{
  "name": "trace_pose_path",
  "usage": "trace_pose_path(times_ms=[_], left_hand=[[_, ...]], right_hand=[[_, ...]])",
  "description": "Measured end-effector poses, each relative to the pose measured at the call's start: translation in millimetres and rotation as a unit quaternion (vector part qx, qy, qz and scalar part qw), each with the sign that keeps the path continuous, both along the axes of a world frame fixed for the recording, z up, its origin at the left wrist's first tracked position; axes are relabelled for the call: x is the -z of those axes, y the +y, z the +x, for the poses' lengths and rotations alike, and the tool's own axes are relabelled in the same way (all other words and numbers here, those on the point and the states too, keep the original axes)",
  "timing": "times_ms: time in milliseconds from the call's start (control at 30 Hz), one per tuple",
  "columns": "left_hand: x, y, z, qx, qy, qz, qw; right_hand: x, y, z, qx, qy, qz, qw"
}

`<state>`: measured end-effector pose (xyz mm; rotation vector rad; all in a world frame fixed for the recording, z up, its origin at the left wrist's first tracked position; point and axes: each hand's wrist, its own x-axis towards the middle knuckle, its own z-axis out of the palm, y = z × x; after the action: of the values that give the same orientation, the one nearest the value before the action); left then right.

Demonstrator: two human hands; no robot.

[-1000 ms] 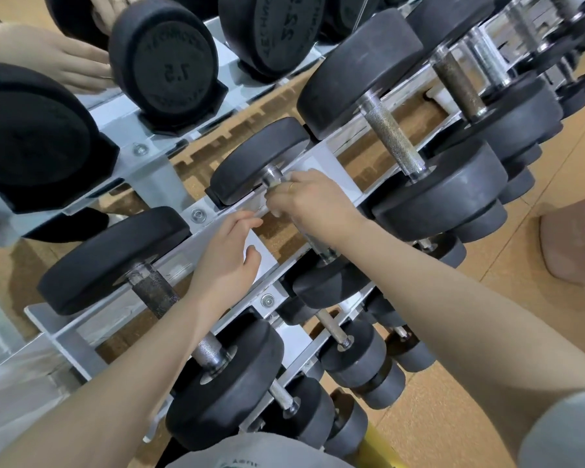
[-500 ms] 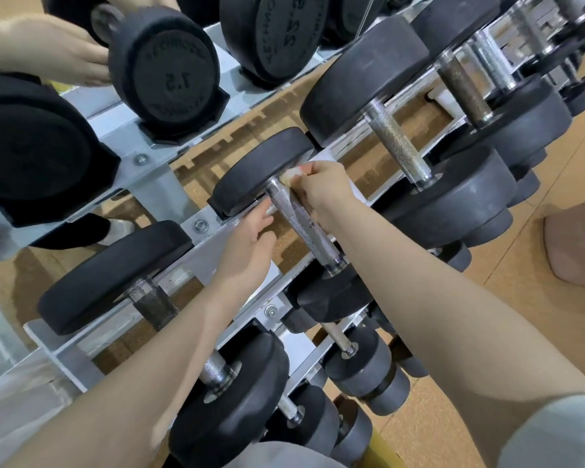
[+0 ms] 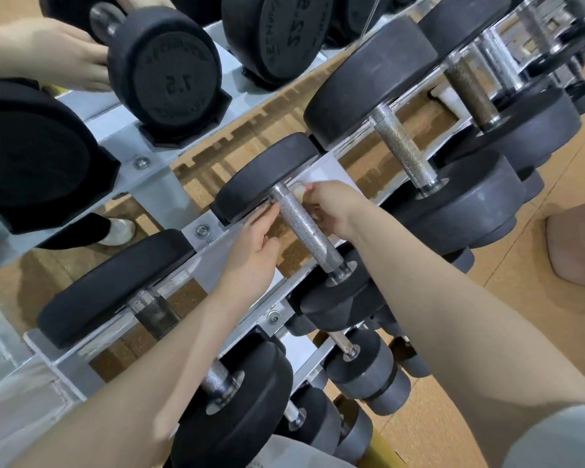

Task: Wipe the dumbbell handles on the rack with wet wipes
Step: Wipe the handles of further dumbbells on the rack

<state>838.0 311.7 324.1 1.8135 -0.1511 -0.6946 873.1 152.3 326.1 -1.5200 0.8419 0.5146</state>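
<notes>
A black dumbbell lies across the grey rack (image 3: 164, 192), its knurled steel handle (image 3: 306, 229) bare along its whole length. My right hand (image 3: 333, 207) sits just right of the handle's far end. Its fingers are curled and pinch a small white wet wipe (image 3: 298, 188), which only peeks out at the fingertips. My left hand (image 3: 254, 253) reaches in from the left with fingers nearly straight. Its tips touch the rail beside the dumbbell's far head (image 3: 267, 173).
More dumbbells fill the rack on both sides and on the tiers above and below. Another person's hand (image 3: 58, 52) rests by the 7.5 dumbbell (image 3: 169, 72) at top left, and their shoe (image 3: 119, 231) shows through the rack. Cork floor lies to the right.
My right hand slid up the handle and came off to its right side, leaving the handle uncovered. My left hand moved up and right towards the handle's far end.
</notes>
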Motion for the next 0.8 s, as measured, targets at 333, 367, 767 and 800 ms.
trace_pose_path(times_ms=[333,367,767,800], left_hand=[[-0.2,-2.0,0.1,0.023,-0.012,0.018,0.999],[-0.3,-2.0,0.2,0.024,-0.007,0.017,1.000],[1.7,0.0,0.5,0.033,0.020,0.020,0.999],[3.5,-0.2,-0.8,0.031,0.035,0.016,0.999]], right_hand=[[2.6,-19.2,-17.7,-0.248,-0.003,-0.108,0.963],[3.7,-22.4,-21.4,-0.272,0.009,-0.120,0.955],[-17.0,-30.9,-38.1,-0.545,0.068,-0.337,0.765],[-16.0,-31.2,-41.8,-0.544,0.058,-0.357,0.757]])
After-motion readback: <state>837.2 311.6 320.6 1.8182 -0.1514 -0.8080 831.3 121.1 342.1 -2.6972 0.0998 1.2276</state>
